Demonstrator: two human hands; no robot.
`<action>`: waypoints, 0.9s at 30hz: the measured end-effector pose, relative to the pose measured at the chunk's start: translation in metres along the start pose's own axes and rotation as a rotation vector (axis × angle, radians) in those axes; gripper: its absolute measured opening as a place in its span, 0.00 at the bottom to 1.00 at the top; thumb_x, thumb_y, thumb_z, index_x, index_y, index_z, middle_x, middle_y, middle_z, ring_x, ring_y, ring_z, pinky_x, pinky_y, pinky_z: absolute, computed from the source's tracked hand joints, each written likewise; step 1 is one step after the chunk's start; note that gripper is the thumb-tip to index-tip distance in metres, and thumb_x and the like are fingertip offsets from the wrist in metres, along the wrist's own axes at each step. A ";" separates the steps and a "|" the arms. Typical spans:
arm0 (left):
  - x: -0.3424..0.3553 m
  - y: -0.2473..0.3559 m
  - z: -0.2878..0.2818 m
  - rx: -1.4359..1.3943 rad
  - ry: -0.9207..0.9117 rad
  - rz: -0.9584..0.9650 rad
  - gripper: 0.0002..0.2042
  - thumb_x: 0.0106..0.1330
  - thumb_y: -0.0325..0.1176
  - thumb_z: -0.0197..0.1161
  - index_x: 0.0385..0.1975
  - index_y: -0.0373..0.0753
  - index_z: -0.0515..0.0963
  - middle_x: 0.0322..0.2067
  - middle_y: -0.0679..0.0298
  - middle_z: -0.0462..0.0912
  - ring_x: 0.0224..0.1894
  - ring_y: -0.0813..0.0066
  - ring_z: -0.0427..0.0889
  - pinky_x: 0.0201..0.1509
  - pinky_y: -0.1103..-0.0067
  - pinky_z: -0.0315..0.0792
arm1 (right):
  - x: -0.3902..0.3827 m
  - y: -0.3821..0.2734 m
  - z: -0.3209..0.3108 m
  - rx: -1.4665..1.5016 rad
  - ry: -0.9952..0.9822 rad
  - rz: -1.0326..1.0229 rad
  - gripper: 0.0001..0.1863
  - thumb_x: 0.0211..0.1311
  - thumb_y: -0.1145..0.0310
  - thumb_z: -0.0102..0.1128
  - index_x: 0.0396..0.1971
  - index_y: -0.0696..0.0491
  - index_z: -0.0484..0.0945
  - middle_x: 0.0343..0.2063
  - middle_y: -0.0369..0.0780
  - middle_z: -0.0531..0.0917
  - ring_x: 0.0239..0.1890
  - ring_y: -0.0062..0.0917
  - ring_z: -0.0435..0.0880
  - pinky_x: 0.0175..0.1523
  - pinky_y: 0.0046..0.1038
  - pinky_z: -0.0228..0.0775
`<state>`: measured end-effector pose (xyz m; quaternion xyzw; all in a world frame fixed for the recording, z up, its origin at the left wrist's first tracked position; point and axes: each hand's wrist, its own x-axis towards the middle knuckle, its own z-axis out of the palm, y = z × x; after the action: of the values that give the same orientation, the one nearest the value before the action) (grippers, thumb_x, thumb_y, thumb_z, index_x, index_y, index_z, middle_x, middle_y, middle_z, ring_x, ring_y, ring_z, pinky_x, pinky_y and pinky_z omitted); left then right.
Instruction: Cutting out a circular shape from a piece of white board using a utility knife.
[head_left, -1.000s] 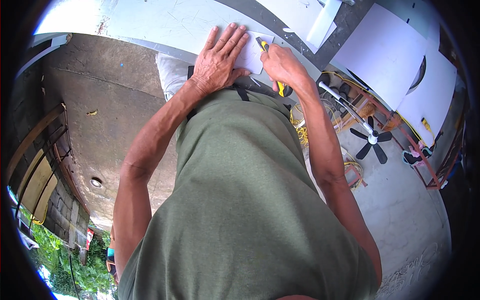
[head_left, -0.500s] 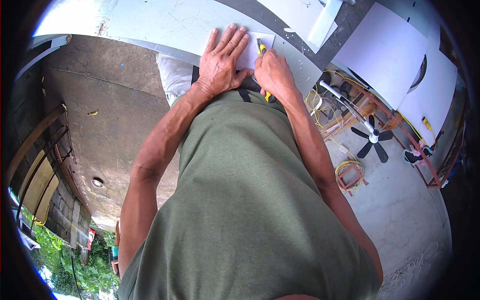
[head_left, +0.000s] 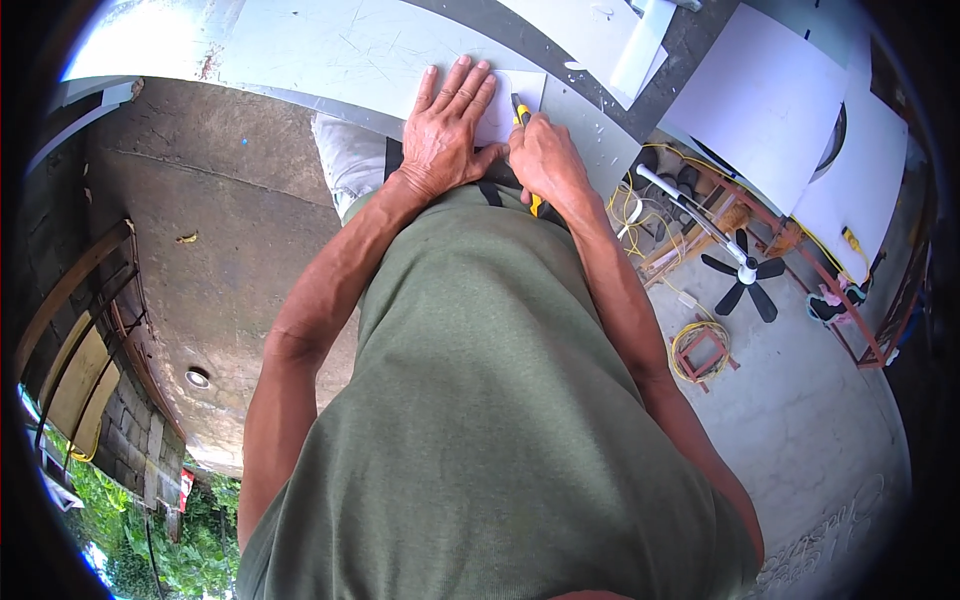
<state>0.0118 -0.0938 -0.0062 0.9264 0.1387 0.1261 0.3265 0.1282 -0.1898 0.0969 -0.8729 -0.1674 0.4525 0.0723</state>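
My right hand (head_left: 546, 158) is wrapped round a yellow and black utility knife (head_left: 523, 112). The knife's tip points away from me and meets a small white sheet (head_left: 507, 118) at the near edge of the work surface. Flat on the left side of that sheet lies my left hand (head_left: 443, 130), its fingers stretched out and its thumb reaching toward my right hand. Part of the sheet is hidden beneath both hands. Under it is a grey, scratched board (head_left: 330, 50).
White offcuts and a larger white sheet (head_left: 590, 40) lie beyond my hands. More large white sheets (head_left: 765, 95) are stacked at the right. Below them stand a fan with black blades (head_left: 747, 275), yellow cords and a small reddish frame (head_left: 702, 352) on the floor.
My right hand and the knife have drawn slightly toward me across the small white sheet. The left hand stays pressed in nearly the same place.
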 end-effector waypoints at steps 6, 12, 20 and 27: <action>0.000 0.002 -0.013 -0.146 0.064 -0.003 0.39 0.53 0.51 0.75 0.65 0.37 0.73 0.68 0.56 0.73 0.75 0.60 0.64 0.79 0.54 0.49 | 0.004 0.005 -0.029 -0.182 -0.119 -0.036 0.22 0.74 0.62 0.46 0.44 0.72 0.73 0.22 0.53 0.84 0.16 0.38 0.85 0.33 0.41 0.80; 0.007 -0.009 -0.030 -0.003 -0.043 0.048 0.33 0.54 0.47 0.77 0.60 0.43 0.78 0.57 0.59 0.83 0.69 0.64 0.73 0.79 0.55 0.53 | 0.009 0.010 -0.055 -0.474 -0.155 -0.160 0.17 0.70 0.62 0.49 0.41 0.61 0.79 0.24 0.49 0.86 0.21 0.41 0.87 0.40 0.45 0.80; 0.008 -0.019 -0.017 0.114 -0.212 0.143 0.48 0.55 0.65 0.67 0.75 0.51 0.60 0.76 0.68 0.58 0.80 0.63 0.49 0.83 0.57 0.42 | 0.018 0.036 -0.033 -0.566 0.019 -0.333 0.18 0.75 0.58 0.50 0.42 0.61 0.75 0.28 0.55 0.86 0.36 0.53 0.87 0.42 0.53 0.76; 0.007 -0.016 -0.014 0.150 -0.218 0.156 0.49 0.57 0.72 0.58 0.76 0.49 0.57 0.77 0.68 0.55 0.80 0.60 0.46 0.82 0.52 0.39 | 0.008 0.033 -0.018 -0.476 0.067 -0.355 0.16 0.71 0.64 0.51 0.40 0.64 0.74 0.28 0.59 0.85 0.35 0.57 0.88 0.42 0.54 0.79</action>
<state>0.0105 -0.0711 -0.0050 0.9643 0.0388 0.0390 0.2589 0.1551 -0.2176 0.0921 -0.8369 -0.4163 0.3518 -0.0511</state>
